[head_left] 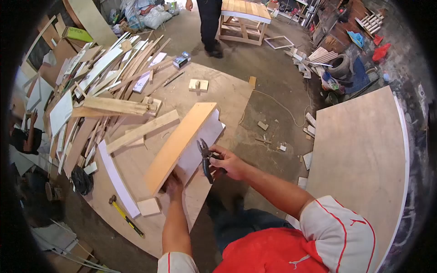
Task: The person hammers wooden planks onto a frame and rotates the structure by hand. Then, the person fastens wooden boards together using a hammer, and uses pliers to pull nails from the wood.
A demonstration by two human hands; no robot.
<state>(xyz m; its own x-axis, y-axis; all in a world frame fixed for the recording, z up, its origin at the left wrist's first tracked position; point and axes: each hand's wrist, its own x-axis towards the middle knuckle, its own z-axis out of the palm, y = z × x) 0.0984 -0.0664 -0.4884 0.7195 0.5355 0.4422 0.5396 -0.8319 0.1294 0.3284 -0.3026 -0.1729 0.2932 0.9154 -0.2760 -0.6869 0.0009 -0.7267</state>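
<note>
My right hand is closed around the dark handles of a pair of pliers, whose jaws point up and stand slightly apart. Beside the pliers, an angled wooden piece rests on the work table, made of an orange-tan board joined to a white-faced board. My left hand grips its near end, with the fingers partly hidden under the tan board. A hammer with a yellow and black handle lies to the left, near a small wooden block.
Loose wood strips are heaped at the left. A curved white strip and a plank lie on the table. A large plywood panel stands at the right. A person stands beyond, near a slatted wooden table.
</note>
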